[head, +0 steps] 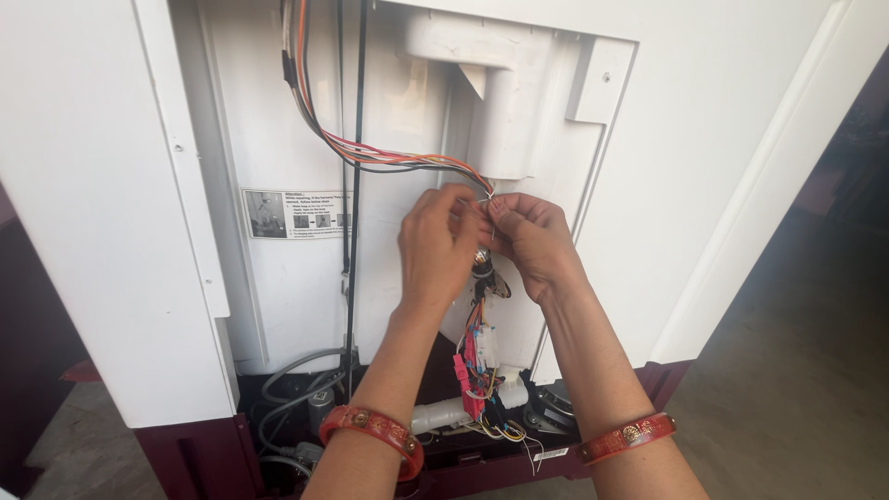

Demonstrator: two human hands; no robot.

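The open back of a white washing machine fills the view. A bundle of coloured wires runs down from the top and curves right to a point just under a white plastic duct. My left hand and my right hand meet there, fingertips pinched together on the end of the wire bundle and a thin wire tie. Both wrists wear red bangles. Below the hands, more wires and pink connectors hang down.
A black cable runs straight down the inner panel beside a white instruction sticker. Grey hoses and a motor area sit in the dark red base. Bare floor lies to the right.
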